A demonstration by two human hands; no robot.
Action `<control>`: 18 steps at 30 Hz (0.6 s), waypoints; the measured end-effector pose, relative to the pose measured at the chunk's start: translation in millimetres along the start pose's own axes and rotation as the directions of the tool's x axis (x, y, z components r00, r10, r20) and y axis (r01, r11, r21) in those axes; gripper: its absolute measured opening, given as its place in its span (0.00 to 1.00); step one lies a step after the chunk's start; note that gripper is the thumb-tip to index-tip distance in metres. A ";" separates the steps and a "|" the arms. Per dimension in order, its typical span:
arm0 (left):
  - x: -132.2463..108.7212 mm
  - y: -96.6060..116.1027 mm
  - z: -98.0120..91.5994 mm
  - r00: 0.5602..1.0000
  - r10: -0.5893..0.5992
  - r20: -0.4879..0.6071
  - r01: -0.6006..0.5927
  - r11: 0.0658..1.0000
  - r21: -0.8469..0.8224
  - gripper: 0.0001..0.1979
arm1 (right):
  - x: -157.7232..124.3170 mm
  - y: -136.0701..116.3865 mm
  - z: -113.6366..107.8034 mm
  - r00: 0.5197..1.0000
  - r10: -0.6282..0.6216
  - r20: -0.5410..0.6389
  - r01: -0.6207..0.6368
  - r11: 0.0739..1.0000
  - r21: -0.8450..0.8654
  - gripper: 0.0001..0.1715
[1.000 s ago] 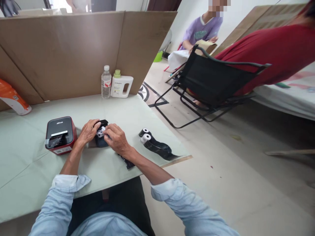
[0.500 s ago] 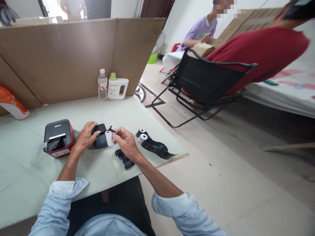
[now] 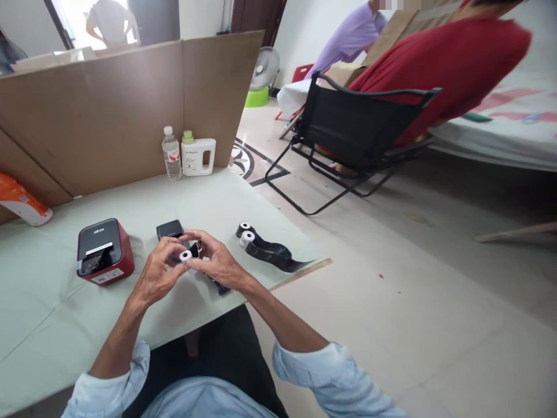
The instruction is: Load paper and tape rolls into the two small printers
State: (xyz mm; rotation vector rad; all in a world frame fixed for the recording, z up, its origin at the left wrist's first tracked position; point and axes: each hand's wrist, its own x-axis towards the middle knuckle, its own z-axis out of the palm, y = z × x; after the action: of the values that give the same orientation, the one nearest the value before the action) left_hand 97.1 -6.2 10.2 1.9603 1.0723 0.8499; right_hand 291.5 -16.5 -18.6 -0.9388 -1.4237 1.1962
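Between my two hands is a small white paper roll (image 3: 185, 255) with a dark strip at its right side. My left hand (image 3: 157, 271) grips the roll from the left with thumb and fingers. My right hand (image 3: 220, 262) pinches it from the right, fingers curled around the dark strip. Just behind my hands sits a small black device (image 3: 169, 228), partly hidden by them. A dark, crumpled strip (image 3: 221, 288) lies under my right hand, mostly covered. To the right stand two more rolls, the nearer a white roll (image 3: 246, 238), with black strips (image 3: 278, 259) trailing toward the table edge.
A red and black label printer (image 3: 104, 251) stands on the left. At the back are a water bottle (image 3: 172, 154), a white jug (image 3: 198, 155) and a cardboard screen (image 3: 130, 116). An orange bottle (image 3: 24, 200) leans at far left. Beyond the table, a person in red sits on a black folding chair (image 3: 357, 122).
My left hand has left the black device and moved onto the white roll. The roll has shifted slightly left and tilted so its end faces up. The view has shifted a little.
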 end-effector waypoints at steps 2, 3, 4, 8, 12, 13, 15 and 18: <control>-4.9 1.0 -1.7 1.000 -0.025 0.012 0.025 0.997 -0.075 0.07 | -1.5 -4.1 -4.9 0.998 -0.016 0.063 0.016 1.000 -0.001 0.29; -6.8 0.8 -2.7 0.999 -0.048 0.015 0.050 0.988 -0.146 0.09 | -2.4 -5.6 -6.9 0.996 -0.005 0.089 0.004 1.000 0.015 0.25; -8.2 0.3 -3.6 0.996 -0.080 0.026 0.084 0.969 -0.231 0.11 | -3.3 -6.9 -8.6 0.994 0.014 0.113 -0.019 0.999 0.042 0.21; -11.0 -3.5 -5.3 0.969 -0.228 0.101 0.247 0.835 -0.491 0.19 | -7.1 -9.3 -12.5 0.980 0.128 0.150 -0.152 0.975 0.165 0.13; -9.9 -5.9 -3.4 0.952 -0.301 0.057 0.281 0.782 -0.556 0.23 | -7.9 -5.5 -11.5 0.969 0.234 0.076 -0.246 0.920 0.304 0.16; -9.4 -6.1 -2.7 0.949 -0.313 0.045 0.283 0.778 -0.561 0.24 | -7.6 -3.6 -10.6 0.964 0.258 0.065 -0.264 0.900 0.348 0.18; -8.6 -6.4 -1.2 0.945 -0.327 0.027 0.284 0.776 -0.564 0.25 | -7.3 -0.4 -8.8 0.954 0.293 0.059 -0.290 0.864 0.411 0.22; -9.4 -7.0 1.8 0.943 -0.334 0.018 0.287 0.782 -0.553 0.24 | -8.6 -0.3 -7.6 0.956 0.289 0.053 -0.288 0.884 0.368 0.23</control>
State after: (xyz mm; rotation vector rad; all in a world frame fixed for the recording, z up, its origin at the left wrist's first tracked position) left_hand 91.7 -12.2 1.5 1.2330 1.0173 0.9307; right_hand 300.5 -23.3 -20.1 -0.8998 -1.0199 1.6199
